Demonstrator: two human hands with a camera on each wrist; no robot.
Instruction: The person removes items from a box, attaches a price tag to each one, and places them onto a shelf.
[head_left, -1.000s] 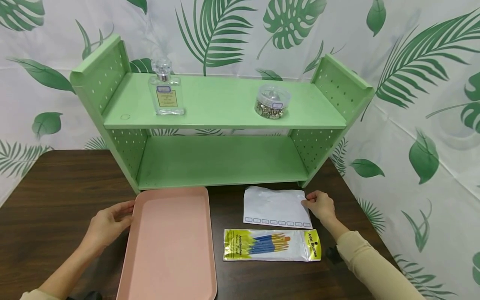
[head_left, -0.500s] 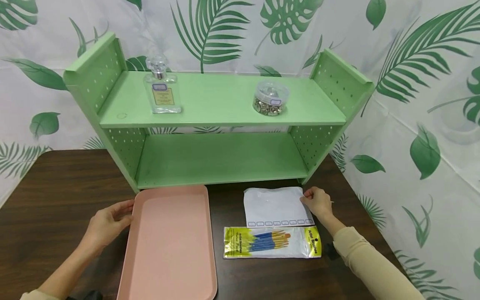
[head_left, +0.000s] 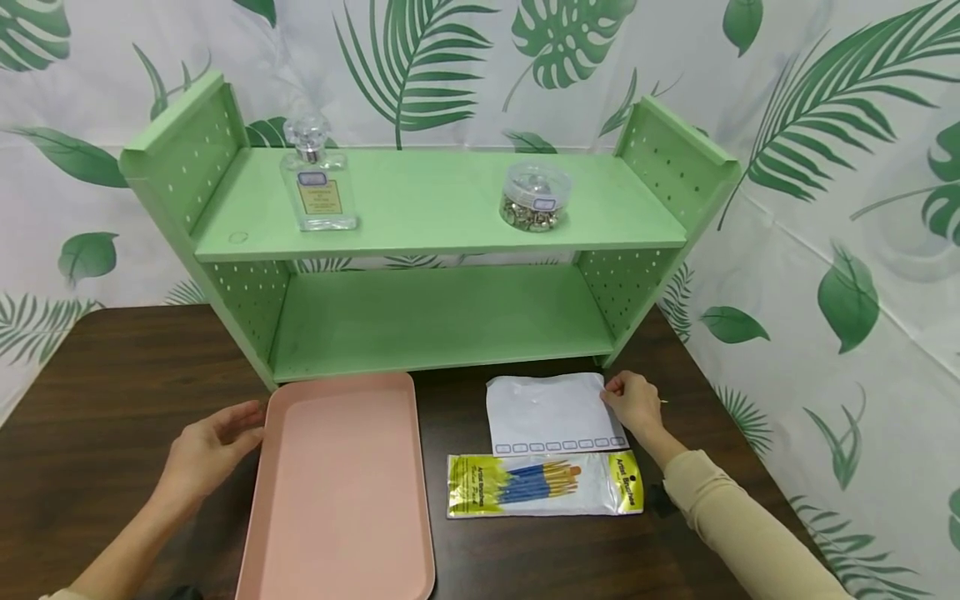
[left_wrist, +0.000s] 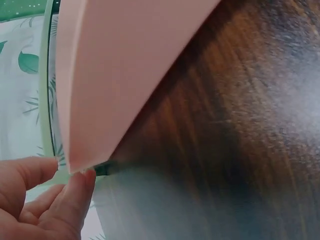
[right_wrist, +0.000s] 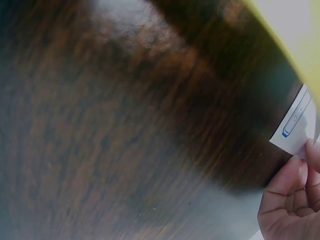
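Note:
On the left, my left hand [head_left: 204,454] rests its fingertips against the far left corner of a pink tray [head_left: 337,500]. The left wrist view shows a finger of that hand [left_wrist: 55,200] touching the tray's corner, the thumb apart from it. At the right, my right hand [head_left: 637,408] pinches the right edge of a white sheet of paper [head_left: 551,410] with a row of small blue-framed labels. The thumb and finger meet at the paper [right_wrist: 295,125] in the right wrist view. Along the sheet's near edge lies a packet of artist brushes [head_left: 545,485].
A green two-tier shelf [head_left: 442,321] stands behind the tray and paper on the dark wooden table [head_left: 135,375]. Its upper board carries a glass perfume bottle [head_left: 320,187] and a clear round jar [head_left: 535,198] of small metallic pieces. A leaf-patterned cloth hangs behind and to the right.
The paper has slid slightly toward me, its near edge now meeting the brush packet, with my right hand still pinching it. My left hand stays at the tray. The head view has shifted a little.

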